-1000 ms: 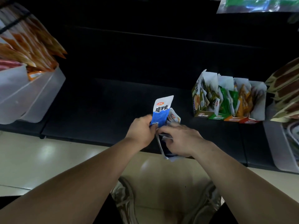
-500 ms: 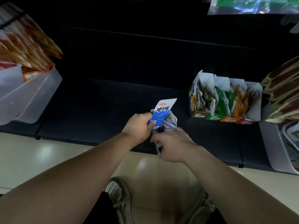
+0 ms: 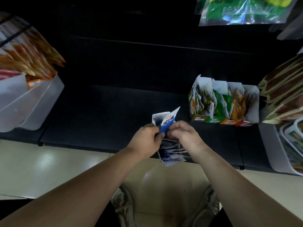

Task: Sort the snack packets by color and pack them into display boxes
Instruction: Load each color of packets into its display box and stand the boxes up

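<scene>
A blue and white snack packet point(image 3: 168, 121) stands up out of a white display box point(image 3: 170, 154) that sits at the front edge of the dark shelf. My left hand point(image 3: 147, 141) pinches the packet's lower left side. My right hand point(image 3: 183, 136) has its fingers curled against the packet's right side, over the box's opening. Several more blue and white packets fill the box below my hands. To the right stands a row of display boxes point(image 3: 223, 102) holding olive, green, orange and red packets.
A clear plastic bin point(image 3: 32, 102) with orange packets sits at the left of the shelf point(image 3: 106, 112). Brown striped packets point(image 3: 285, 89) and a white tray point(image 3: 275, 149) crowd the right edge. A green bag point(image 3: 242, 10) hangs above. Pale floor and my shoes lie below.
The blue packet has tilted to the right and sunk lower between my hands. The box's white back flap now shows behind it. My right hand rose to the packet.
</scene>
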Available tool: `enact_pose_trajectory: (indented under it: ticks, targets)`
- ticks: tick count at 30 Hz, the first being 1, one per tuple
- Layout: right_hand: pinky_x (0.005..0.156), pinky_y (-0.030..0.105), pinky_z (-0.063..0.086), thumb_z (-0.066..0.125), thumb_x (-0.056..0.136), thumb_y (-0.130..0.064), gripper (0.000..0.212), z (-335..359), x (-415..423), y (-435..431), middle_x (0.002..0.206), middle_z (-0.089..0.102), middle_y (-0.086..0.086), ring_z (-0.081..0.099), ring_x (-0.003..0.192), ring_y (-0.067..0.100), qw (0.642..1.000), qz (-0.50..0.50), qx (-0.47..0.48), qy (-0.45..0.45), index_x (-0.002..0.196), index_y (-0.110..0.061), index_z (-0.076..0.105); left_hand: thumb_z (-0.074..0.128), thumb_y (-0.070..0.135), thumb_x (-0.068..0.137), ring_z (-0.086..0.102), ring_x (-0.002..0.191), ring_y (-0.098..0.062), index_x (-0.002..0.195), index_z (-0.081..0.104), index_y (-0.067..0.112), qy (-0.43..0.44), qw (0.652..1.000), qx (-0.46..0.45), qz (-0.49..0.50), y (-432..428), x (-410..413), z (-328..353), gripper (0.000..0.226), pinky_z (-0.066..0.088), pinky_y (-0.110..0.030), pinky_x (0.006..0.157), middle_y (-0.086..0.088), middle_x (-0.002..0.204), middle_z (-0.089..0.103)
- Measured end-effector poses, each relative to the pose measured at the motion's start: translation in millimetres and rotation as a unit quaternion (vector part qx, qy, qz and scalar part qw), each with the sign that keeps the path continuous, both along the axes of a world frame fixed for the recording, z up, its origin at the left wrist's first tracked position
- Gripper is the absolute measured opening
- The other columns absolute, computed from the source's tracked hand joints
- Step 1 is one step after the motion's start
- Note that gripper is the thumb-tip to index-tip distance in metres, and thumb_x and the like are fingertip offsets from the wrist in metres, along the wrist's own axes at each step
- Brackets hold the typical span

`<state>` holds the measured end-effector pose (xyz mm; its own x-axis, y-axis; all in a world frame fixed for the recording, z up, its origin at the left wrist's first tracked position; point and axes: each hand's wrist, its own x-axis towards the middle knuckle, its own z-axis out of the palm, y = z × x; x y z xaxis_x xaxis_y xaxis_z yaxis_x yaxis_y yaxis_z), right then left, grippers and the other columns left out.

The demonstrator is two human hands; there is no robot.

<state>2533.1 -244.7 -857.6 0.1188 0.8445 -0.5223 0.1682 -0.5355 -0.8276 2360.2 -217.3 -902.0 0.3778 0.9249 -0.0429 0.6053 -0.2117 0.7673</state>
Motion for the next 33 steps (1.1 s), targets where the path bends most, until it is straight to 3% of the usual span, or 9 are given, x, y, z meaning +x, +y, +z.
enact_pose_trajectory:
  ticks: [3,6,10,13,16,19,22,29,33]
  targets:
    - [0.083,0.028,0.056,0.083,0.085,-0.038,0.029,4,3,-6,0.093,0.077,-0.005,0.074,0.094,0.012,0.999,0.025,0.006,0.034,0.102,-0.018,0.070,0.058,0.032,0.093,0.065,0.088,-0.026,0.106,0.073,0.016,0.037,0.999,0.024,-0.026,-6,-1,-1,0.025,0.052,-0.034,0.072,0.002,0.093,0.061]
    - [0.086,0.029,0.057,0.088,0.073,-0.055,0.045,0,3,-5,0.099,0.076,-0.006,0.072,0.095,0.008,0.998,0.050,0.013,-0.031,0.102,-0.026,0.069,0.050,0.032,0.095,0.064,0.095,-0.028,0.116,0.071,0.013,0.070,0.996,0.045,-0.045,-12,-1,0,0.035,0.053,-0.037,0.072,-0.006,0.106,0.065]
    - [0.090,0.037,0.062,0.071,0.094,-0.025,0.011,-8,2,-3,0.095,0.079,-0.008,0.075,0.091,0.009,0.996,-0.027,0.047,-0.065,0.105,-0.027,0.074,0.047,0.038,0.092,0.063,0.103,-0.024,0.132,0.064,0.022,0.055,0.998,0.002,-0.031,-15,-2,-2,0.046,0.055,-0.040,0.084,-0.001,0.110,0.065]
    - [0.071,0.015,0.056,0.062,0.099,-0.015,0.015,-2,7,-3,0.092,0.075,-0.010,0.071,0.085,0.003,0.989,-0.052,0.081,-0.108,0.094,-0.027,0.070,0.043,0.041,0.093,0.063,0.100,-0.018,0.112,0.072,0.024,0.050,0.998,-0.009,-0.025,-18,-4,-6,0.039,0.054,-0.039,0.084,0.005,0.104,0.069]
    - [0.064,0.002,0.042,0.059,0.101,-0.014,0.022,1,17,0,0.100,0.069,-0.010,0.063,0.089,0.001,0.985,0.035,0.072,-0.151,0.112,-0.032,0.067,0.045,0.042,0.091,0.063,0.096,-0.013,0.102,0.075,0.025,0.030,0.999,-0.036,-0.006,-20,-4,-10,0.036,0.054,-0.037,0.084,0.010,0.100,0.069]
    - [0.074,0.013,0.043,0.054,0.096,-0.010,0.034,-1,20,1,0.110,0.069,-0.009,0.064,0.100,0.010,0.967,0.164,0.030,-0.192,0.113,-0.033,0.072,0.055,0.036,0.090,0.065,0.087,-0.009,0.095,0.075,0.026,0.001,0.997,-0.071,0.014,-20,-5,-13,0.023,0.056,-0.037,0.080,0.012,0.093,0.070]
    - [0.066,0.011,0.044,0.055,0.090,-0.007,0.038,-4,18,-1,0.103,0.070,-0.013,0.065,0.094,0.004,0.970,0.174,0.001,-0.170,0.100,-0.038,0.074,0.068,0.028,0.088,0.067,0.075,-0.008,0.084,0.068,0.028,-0.027,0.993,-0.100,0.059,-20,-5,-13,0.004,0.058,-0.038,0.075,0.010,0.080,0.071]
    - [0.073,0.020,0.051,0.067,0.095,-0.019,0.015,-15,13,-5,0.086,0.071,-0.007,0.067,0.082,0.007,0.977,0.126,0.079,-0.152,0.091,-0.030,0.075,0.074,0.033,0.085,0.071,0.081,-0.008,0.097,0.059,0.032,-0.052,0.982,-0.155,0.097,-16,-5,-14,0.019,0.060,-0.040,0.082,0.009,0.086,0.073]
    - [0.064,0.022,0.045,0.050,0.093,0.002,0.039,-15,21,-5,0.085,0.068,-0.004,0.061,0.077,0.010,0.959,0.132,0.072,-0.241,0.074,-0.026,0.069,0.078,0.031,0.085,0.068,0.075,-0.004,0.099,0.054,0.030,-0.040,0.983,-0.129,0.122,-14,-4,-11,0.028,0.060,-0.035,0.076,0.010,0.083,0.070]
